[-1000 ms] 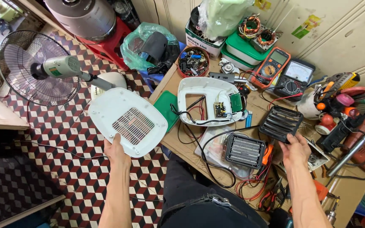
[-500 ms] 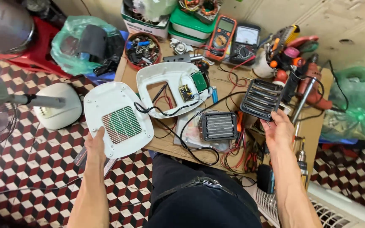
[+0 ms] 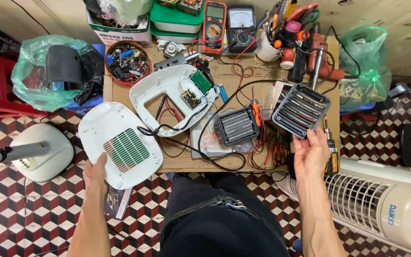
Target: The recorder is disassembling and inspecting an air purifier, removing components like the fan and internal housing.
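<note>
Head view: left hand (image 3: 95, 177) grips the near edge of the white vented cover (image 3: 120, 145) at the table's left; right hand (image 3: 311, 151) clasps the dark grille (image 3: 300, 110), tilted at far right, heater core (image 3: 237, 125) between them

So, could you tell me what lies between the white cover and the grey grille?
In the head view: the open white shell with circuit boards, then the black heater block.

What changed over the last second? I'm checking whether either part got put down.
Neither was put down. The left hand holds the white vented cover and the right hand the dark grille, as before. Only the view shifted rightward.
</note>
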